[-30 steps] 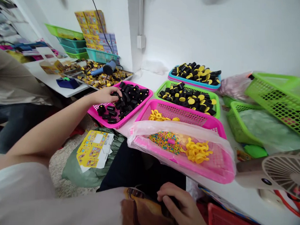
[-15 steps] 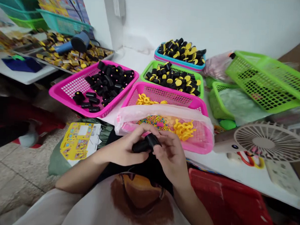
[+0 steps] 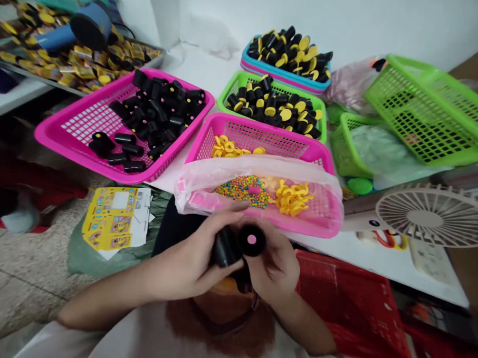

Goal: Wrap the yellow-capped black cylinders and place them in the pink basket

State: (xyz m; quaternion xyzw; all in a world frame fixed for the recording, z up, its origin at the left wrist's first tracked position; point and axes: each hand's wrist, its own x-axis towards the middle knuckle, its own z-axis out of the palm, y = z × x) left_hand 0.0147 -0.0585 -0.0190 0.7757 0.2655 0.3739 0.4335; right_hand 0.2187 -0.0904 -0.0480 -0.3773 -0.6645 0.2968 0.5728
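My left hand (image 3: pixel 192 256) is closed around a short black plastic cylinder (image 3: pixel 225 247), held low in front of my chest. Beside it, my right hand (image 3: pixel 277 268) grips a second black cylinder (image 3: pixel 252 250) whose end, with a pink dot in its centre, faces the camera. The two cylinders are side by side and seem to touch. Just beyond my hands stands a pink basket (image 3: pixel 324 225) with a clear plastic bag over its near side. Inside lie colourful beads (image 3: pixel 238 188) and yellow plastic pieces (image 3: pixel 293 198).
A larger pink basket (image 3: pixel 87 162) of black cylinders sits to the left. Behind are a green basket (image 3: pixel 321 127) and a stacked blue basket (image 3: pixel 283 73), both with black-and-yellow pieces. A fan (image 3: pixel 423 217) stands right, a red crate (image 3: pixel 336 299) below. A yellow printed card (image 3: pixel 112 218) lies left.
The view has shifted, with my hands now nearer my body. The right-hand cylinder has turned, so its pink-dotted end faces the camera. Both hands keep their hold.
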